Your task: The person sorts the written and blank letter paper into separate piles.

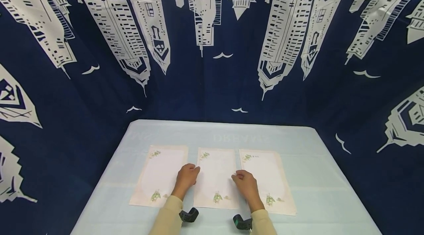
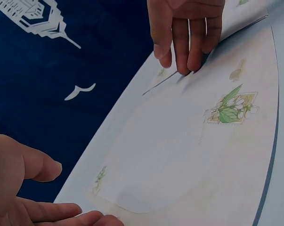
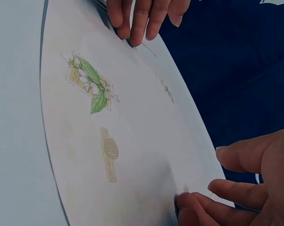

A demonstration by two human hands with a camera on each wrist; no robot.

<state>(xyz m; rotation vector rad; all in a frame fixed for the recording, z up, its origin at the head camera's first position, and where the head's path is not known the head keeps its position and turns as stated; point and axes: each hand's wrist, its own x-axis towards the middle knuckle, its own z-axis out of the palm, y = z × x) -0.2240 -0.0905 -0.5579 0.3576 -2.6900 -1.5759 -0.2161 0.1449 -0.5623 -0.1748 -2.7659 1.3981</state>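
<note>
Three pale pink sheets of stationery paper with green plant prints lie side by side. My left hand [image 1: 187, 178] touches the left edge of the middle sheet [image 1: 216, 178], over the right side of the left sheet [image 1: 157, 176]. At the middle sheet's right edge rests my right hand [image 1: 247, 185], beside the right sheet [image 1: 273, 178], which bears small dark marks near its top. In the right wrist view the thumb of the right hand [image 3: 255, 174] stands apart from its fingers. The left wrist view shows the left hand [image 2: 24, 183] with its thumb likewise apart.
A light blue cloth covers the table [image 1: 109, 198]. Dark blue fabric [image 1: 202, 87] with white building prints hangs behind and at both sides. Black devices [image 1: 188, 215] sit at the wrists, near the sheets' lower edges.
</note>
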